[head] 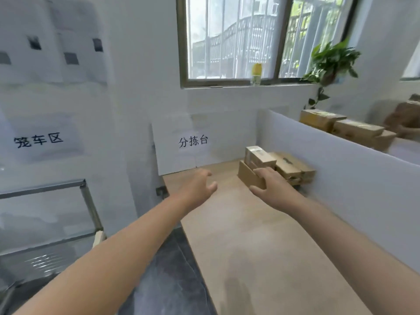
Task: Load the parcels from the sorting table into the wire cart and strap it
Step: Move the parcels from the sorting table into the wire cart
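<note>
Several brown cardboard parcels (288, 164) are stacked at the far right of the wooden sorting table (250, 235), against a white partition. The top parcel (259, 156) carries a white label. My right hand (270, 185) reaches over the nearest low parcel (247, 176), fingers spread and relaxed, just touching or hovering at its near end. My left hand (200, 181) hovers above the table to the left of the stack, fingers loosely spread, holding nothing. The wire cart (84, 194) shows as a metal frame at the lower left.
A white partition (341, 169) runs along the table's right side, with more boxes (350, 130) behind it. White signs hang on the back wall (193, 142) and on the left wall (38, 139). A window and a potted plant (329, 62) lie beyond. Dark floor lies between cart and table.
</note>
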`<state>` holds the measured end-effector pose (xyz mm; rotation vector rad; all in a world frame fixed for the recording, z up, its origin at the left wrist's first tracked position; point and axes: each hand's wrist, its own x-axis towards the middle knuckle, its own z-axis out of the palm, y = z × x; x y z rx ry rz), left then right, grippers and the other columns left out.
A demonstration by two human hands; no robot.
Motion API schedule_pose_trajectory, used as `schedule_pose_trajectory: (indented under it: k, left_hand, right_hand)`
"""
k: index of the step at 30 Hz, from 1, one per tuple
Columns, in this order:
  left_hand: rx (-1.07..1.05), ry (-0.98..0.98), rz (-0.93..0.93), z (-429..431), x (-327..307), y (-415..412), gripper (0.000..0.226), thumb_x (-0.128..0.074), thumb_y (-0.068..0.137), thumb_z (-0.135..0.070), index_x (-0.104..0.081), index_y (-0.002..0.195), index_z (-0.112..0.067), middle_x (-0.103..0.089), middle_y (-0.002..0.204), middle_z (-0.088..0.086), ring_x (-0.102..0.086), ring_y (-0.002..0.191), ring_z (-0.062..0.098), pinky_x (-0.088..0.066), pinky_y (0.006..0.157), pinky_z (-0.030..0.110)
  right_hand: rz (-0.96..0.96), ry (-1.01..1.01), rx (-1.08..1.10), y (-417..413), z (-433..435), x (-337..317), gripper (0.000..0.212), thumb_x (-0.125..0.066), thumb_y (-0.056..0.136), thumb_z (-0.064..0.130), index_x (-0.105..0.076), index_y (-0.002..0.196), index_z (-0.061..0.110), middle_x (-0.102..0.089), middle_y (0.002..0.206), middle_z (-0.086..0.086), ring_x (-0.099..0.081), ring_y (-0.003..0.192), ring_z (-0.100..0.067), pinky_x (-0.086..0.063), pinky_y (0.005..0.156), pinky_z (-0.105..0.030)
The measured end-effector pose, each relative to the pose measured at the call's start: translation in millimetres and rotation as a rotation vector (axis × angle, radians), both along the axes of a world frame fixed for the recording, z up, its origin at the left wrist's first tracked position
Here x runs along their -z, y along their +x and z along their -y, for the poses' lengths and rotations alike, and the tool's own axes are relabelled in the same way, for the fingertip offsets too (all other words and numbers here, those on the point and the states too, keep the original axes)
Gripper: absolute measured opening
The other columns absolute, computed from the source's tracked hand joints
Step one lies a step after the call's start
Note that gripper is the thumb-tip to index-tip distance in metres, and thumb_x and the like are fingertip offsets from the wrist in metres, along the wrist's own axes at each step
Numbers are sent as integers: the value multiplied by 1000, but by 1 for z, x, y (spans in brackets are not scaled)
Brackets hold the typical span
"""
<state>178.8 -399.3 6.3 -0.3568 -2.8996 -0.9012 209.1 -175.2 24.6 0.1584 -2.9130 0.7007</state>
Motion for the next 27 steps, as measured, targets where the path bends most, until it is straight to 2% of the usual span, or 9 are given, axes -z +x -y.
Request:
schedule_pose_trajectory:
  k: [6, 9, 13, 18, 24, 27]
  left_hand:
    - [181, -67, -64, -71, -4, -11, 47, -57, 97, -30, -49, 137, -7, -51, 138, 10, -48, 128, 26, -38, 105, 34]
    - [273, -125, -72, -95, 3, -9, 45, -52, 99, -33, -46, 138, -11, -51, 138, 5, -52, 120, 23, -41, 96, 32]
    - [342, -128, -88, -118, 13, -7, 45, -50, 100, -36, -45, 140, -16, -49, 140, 0, -49, 125, 17, -38, 98, 26]
    - [311, -158, -105, -158, 4, -11, 40, -50, 100, -35, -48, 134, -14, -52, 134, 3, -53, 115, 19, -42, 91, 28]
    - [191, -220, -116, -225, 3, -16, 42, -48, 100, -34, -48, 134, -10, -51, 132, 6, -53, 116, 22, -46, 96, 37]
    - [141, -203, -128, -265, 3, -19, 39, -48, 100, -33, -50, 133, -12, -52, 131, 4, -52, 116, 21, -46, 92, 34]
  right_hand:
    - [14, 12, 158, 22, -53, 2, 56, -62, 93, 30, -44, 144, 14, -46, 142, -1, -41, 133, -16, -35, 106, -29]
    - [63, 39, 206, 24, -78, 6, 60, -61, 93, 35, -41, 146, 17, -42, 146, 2, -39, 135, -16, -36, 111, -35]
    - [79, 40, 239, 16, -106, 13, 63, -59, 92, 38, -38, 148, 17, -41, 146, 3, -43, 132, -18, -39, 109, -38]
    - [84, 23, 188, 12, -137, 26, 65, -65, 90, 33, -39, 147, 16, -43, 144, 0, -43, 131, -18, -40, 108, -35]
    - [62, 18, 106, 6, -212, 21, 63, -67, 89, 34, -41, 145, 21, -43, 145, 3, -45, 131, -18, -42, 107, -38]
    - [20, 9, 77, 3, -257, 15, 59, -66, 89, 31, -44, 142, 20, -45, 144, 1, -45, 130, -19, -42, 107, -38]
